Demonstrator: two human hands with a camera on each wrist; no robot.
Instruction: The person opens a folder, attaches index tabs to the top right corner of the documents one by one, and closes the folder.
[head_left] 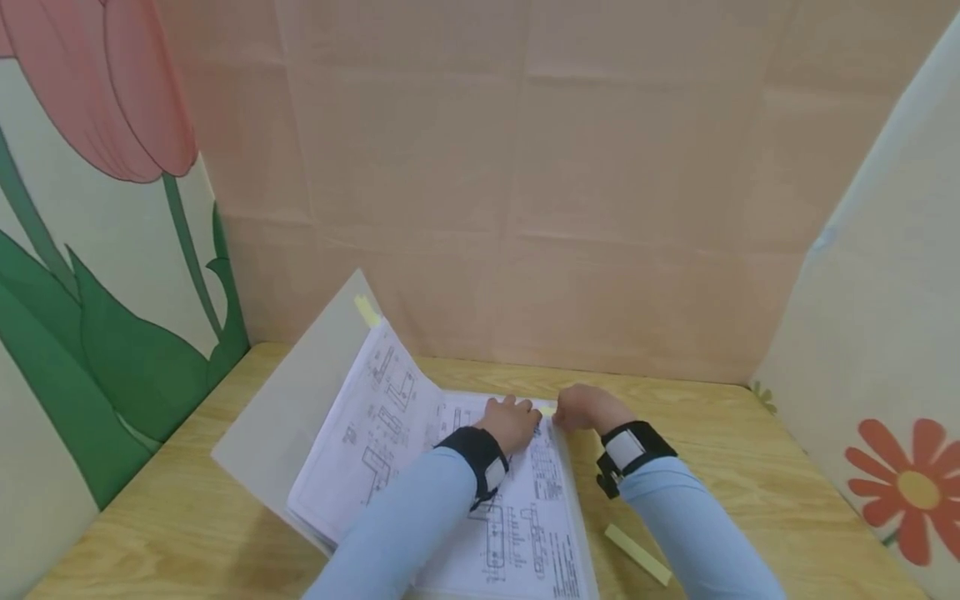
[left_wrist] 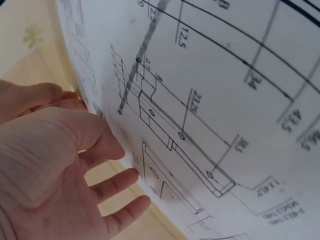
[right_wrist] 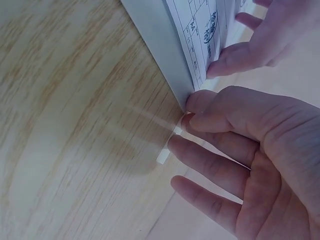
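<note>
Here, from the head view, an open folder of drawings [head_left: 420,467] lies on the wooden surface [head_left: 712,433], its grey cover [head_left: 300,408] tilted up at the left. The left hand [head_left: 512,421] rests flat on the right page near the folder's far edge, fingers relaxed. The right hand [head_left: 588,408] sits just beside that edge at the folder's far right corner, where a yellow tab [head_left: 546,410] shows between the hands. A yellow sticky strip [head_left: 637,554] lies apart, right of the folder, with bare wood around it.

In the left wrist view, the left hand [left_wrist: 55,170] has straight fingers touching a curved drawing sheet [left_wrist: 210,100].

In the right wrist view, the right hand [right_wrist: 245,150] pinches a pale tab [right_wrist: 167,147] between thumb and forefinger at the corner of the folder [right_wrist: 165,55]; open wood stretches left of it.
</note>
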